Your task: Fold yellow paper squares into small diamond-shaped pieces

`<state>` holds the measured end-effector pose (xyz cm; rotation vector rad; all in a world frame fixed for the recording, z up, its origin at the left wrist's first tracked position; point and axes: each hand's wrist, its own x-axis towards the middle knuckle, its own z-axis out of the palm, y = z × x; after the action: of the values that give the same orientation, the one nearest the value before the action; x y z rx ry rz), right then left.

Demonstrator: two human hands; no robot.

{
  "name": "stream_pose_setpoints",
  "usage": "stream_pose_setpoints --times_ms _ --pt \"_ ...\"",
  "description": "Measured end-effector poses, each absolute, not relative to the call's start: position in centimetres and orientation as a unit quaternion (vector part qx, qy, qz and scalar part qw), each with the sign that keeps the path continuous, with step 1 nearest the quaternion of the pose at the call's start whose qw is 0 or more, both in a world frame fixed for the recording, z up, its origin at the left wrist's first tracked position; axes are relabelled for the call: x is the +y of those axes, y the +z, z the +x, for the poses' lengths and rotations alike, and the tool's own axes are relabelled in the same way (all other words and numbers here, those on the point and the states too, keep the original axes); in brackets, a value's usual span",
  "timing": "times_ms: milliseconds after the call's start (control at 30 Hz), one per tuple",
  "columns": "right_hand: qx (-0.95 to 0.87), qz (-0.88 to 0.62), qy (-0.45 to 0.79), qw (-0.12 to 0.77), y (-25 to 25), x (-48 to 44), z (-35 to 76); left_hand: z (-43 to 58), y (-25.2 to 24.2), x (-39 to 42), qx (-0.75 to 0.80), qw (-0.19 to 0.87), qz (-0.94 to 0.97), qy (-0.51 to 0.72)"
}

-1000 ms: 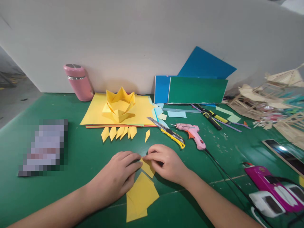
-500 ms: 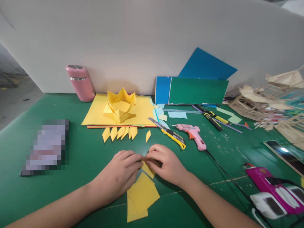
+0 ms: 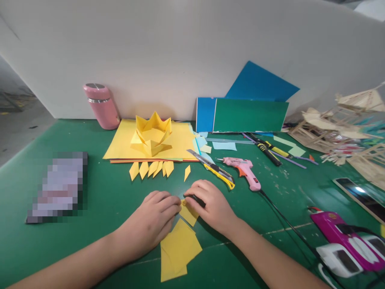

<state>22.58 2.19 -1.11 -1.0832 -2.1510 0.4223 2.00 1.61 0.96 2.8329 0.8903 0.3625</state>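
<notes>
My left hand (image 3: pixel 153 220) is closed, its fingertips pinching the upper corner of a small yellow paper piece (image 3: pixel 189 214). Close on the right, my right hand (image 3: pixel 209 206) is curled round a thin dark tool (image 3: pixel 198 200), its tip close to that corner. Below the hands lie overlapping yellow paper squares (image 3: pixel 181 245). Several folded yellow diamonds (image 3: pixel 144 169) form a row beyond the hands, and one diamond (image 3: pixel 187 173) lies apart on their right. A folded yellow crown-like ring (image 3: pixel 153 134) stands on yellow sheets (image 3: pixel 120 140).
A pink bottle (image 3: pixel 104 108) stands at the back left. Right of the hands lie a yellow cutter (image 3: pixel 218 172), a pink glue gun (image 3: pixel 245 170) with its cable, and pliers (image 3: pixel 269 154). A magenta power strip (image 3: pixel 345 237) is at the lower right.
My right hand has shifted slightly up and right, away from the left fingertips. More of the small yellow paper now shows between the hands.
</notes>
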Motion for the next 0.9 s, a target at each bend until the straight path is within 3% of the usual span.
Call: stream_pose_setpoints --times_ms 267,533,667,900 --pt "-0.825 -0.429 0.204 0.306 -0.7 1.9 22.1 2.0 0.4 1.5 0.305 0.084 0.930 0.188" --pt "-0.654 -0.483 0.408 0.415 -0.3 1.4 21.5 1.8 0.2 2.2 0.434 0.284 0.813 0.264" --pt "-0.581 -0.464 0.510 0.433 -0.1 1.3 21.1 2.4 0.3 2.6 0.454 0.315 0.782 0.288" --pt "-0.557 -0.467 0.544 0.419 0.1 1.5 20.9 2.9 0.3 2.7 0.472 0.359 0.743 0.309"
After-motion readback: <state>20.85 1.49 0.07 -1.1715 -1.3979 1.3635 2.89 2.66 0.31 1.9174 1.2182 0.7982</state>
